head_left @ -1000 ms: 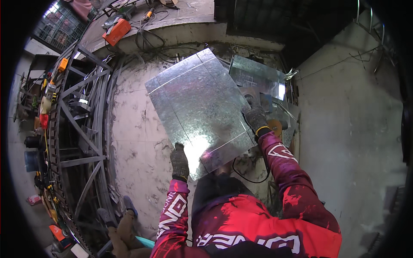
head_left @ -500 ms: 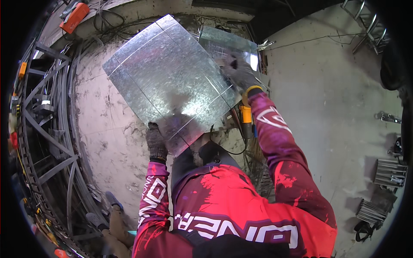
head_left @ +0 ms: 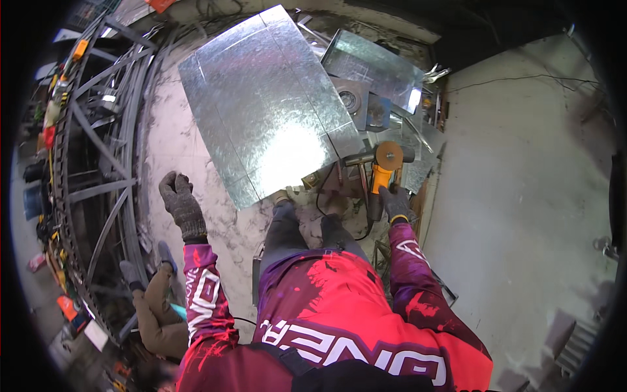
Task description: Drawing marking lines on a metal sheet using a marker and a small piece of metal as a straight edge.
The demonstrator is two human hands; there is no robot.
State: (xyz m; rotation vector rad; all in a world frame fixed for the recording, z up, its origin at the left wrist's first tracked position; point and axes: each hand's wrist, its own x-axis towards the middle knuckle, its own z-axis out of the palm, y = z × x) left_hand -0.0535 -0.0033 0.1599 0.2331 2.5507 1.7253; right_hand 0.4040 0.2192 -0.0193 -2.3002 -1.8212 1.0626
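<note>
A large galvanized metal sheet point(head_left: 261, 98), scribed with thin lines, lies tilted before my feet and shines brightly near its lower part. My left hand point(head_left: 181, 206), in a grey knit glove, hovers left of the sheet, apart from it. Its fingers are curled together with nothing visible in them. On the right, my gloved right hand point(head_left: 396, 202) is closed at the side of an orange angle grinder point(head_left: 381, 178). A round brown disc point(head_left: 390, 155) on the grinder faces up. The palm side of that grip is hidden.
Behind the sheet lie a second metal tray-like piece point(head_left: 375, 62) and a square plate with a round fitting point(head_left: 349, 99). A metal rack point(head_left: 98, 157) with long bars runs along the left. Another person's legs point(head_left: 157, 307) are at lower left. A dark cable point(head_left: 320, 196) loops near my feet.
My left hand has let go of the sheet's near edge and moved left. My right hand has come back from the sheet's right side to the grinder. The view has shifted.
</note>
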